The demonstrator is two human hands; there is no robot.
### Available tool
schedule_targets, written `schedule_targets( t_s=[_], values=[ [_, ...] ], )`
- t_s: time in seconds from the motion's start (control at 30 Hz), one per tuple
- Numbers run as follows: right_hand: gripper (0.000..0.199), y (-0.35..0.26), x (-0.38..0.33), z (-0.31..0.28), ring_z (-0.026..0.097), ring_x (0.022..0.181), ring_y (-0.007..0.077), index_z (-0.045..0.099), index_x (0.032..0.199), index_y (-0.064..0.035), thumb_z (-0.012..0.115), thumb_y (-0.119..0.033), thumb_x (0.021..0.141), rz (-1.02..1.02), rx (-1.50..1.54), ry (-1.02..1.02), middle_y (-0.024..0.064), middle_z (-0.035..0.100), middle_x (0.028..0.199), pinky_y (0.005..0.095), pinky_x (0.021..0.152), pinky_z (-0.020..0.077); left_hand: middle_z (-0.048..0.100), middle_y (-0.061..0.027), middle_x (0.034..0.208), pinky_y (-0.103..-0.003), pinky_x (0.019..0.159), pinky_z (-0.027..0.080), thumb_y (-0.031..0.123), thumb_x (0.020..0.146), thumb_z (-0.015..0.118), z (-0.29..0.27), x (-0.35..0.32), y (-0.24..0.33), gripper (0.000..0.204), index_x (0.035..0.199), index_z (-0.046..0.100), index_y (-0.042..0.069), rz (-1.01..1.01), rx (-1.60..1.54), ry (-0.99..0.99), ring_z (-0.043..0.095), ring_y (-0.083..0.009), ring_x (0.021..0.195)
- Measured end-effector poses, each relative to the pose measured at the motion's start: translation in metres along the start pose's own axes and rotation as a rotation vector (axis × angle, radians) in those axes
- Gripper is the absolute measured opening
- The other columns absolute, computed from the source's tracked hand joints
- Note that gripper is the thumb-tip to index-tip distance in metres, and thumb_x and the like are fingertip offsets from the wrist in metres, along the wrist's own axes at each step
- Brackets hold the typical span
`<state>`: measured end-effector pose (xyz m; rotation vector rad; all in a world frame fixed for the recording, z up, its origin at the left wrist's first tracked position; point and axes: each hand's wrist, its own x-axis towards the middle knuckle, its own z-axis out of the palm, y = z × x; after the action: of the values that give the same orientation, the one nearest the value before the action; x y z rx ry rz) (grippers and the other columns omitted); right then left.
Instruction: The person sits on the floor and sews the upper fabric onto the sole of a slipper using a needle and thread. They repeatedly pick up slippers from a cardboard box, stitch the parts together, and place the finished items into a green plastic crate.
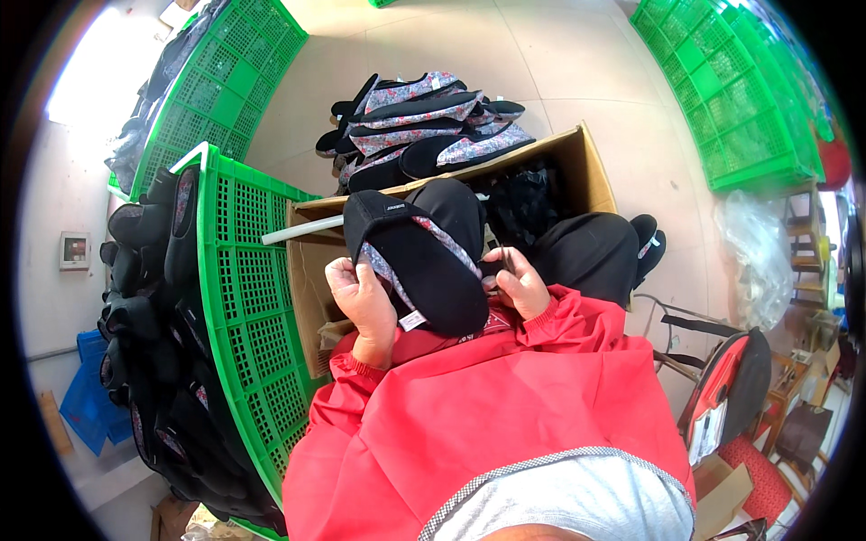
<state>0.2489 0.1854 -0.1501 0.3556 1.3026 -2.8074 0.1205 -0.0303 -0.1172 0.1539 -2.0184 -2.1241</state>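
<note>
A black fabric slipper point(428, 270) with grey-and-red floral edging rests on my lap, a small white label showing at its lower edge. My left hand point(365, 302) is closed on the slipper's left edge, thumb up. At the opposite edge, my right hand point(523, 287) is closed with the fingertips pinched by the floral trim. A small dark tool point(508, 260) sticks out between its fingers; its exact kind cannot be made out. Beyond my knees, a pile of similar floral and black slippers point(415, 117) lies on the floor.
A cardboard box point(591, 167) with a black plastic bag point(523, 198) stands around my legs. A white tube point(302, 231) crosses its left side. Left is a green crate point(262, 311) beside many black slippers point(144, 311); another green crate point(713, 90) stands far right.
</note>
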Motion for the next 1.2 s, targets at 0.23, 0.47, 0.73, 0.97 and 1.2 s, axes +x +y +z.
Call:
schedule_targets(
  t_s=[0.23,0.47,0.73,0.97,1.2],
  values=[
    [0.065,-0.011,-0.004,0.01,0.046,0.088,0.006,0.047,0.131,-0.0069,0.083,-0.017,0.078,0.029,-0.152,0.041,-0.0024,0.05,0.108,0.0216,0.084,0.0413,0.052,0.0012,0.083,-0.02,0.053,0.042,0.001,0.093,0.059,0.01,-0.015,0.01,0.017,0.096,0.044,0.01,-0.193,-0.194,0.038,0.05,-0.005,0.067],
    [0.062,-0.002,-0.003,-0.003,0.056,0.083,0.0066,0.048,0.128,-0.0089,0.084,-0.014,0.078,-0.028,-0.169,0.111,-0.0008,0.059,0.099,0.0205,0.075,0.0478,0.054,-0.0001,0.087,-0.02,0.058,0.046,0.0,0.093,0.061,-0.004,-0.014,-0.003,0.02,0.099,0.044,0.009,-0.128,-0.02,-0.094,0.054,-0.0067,0.071],
    [0.054,-0.013,-0.007,0.008,0.047,0.076,0.004,0.054,0.124,-0.0092,0.083,-0.013,0.079,0.036,-0.11,0.153,-0.005,0.053,0.092,0.0185,0.069,0.041,0.054,-0.001,0.09,-0.02,0.061,0.046,0.0,0.093,0.061,0.0,-0.018,0.003,0.022,0.102,0.043,0.009,-0.189,-0.073,-0.073,0.055,-0.007,0.073],
    [0.048,-0.014,-0.008,0.008,0.051,0.083,0.0046,0.054,0.124,-0.0064,0.079,-0.008,0.082,0.004,-0.056,0.116,-0.0034,0.054,0.102,0.0194,0.076,0.0436,0.058,-0.0055,0.094,-0.028,0.082,0.049,-0.001,0.086,0.067,0.007,-0.025,0.019,0.034,0.115,0.05,0.004,0.304,0.364,0.009,0.058,-0.0165,0.096],
    [0.049,-0.02,-0.008,0.014,0.056,0.101,0.0101,0.051,0.122,-0.0044,0.077,-0.001,0.08,-0.107,-0.064,0.009,0.0023,0.057,0.111,0.0254,0.091,0.0461,0.064,-0.006,0.096,-0.039,0.092,0.045,0.002,0.069,0.076,0.037,-0.016,0.082,0.02,0.088,0.071,0.006,0.847,0.628,-0.584,0.059,-0.0284,0.102]
  ],
)
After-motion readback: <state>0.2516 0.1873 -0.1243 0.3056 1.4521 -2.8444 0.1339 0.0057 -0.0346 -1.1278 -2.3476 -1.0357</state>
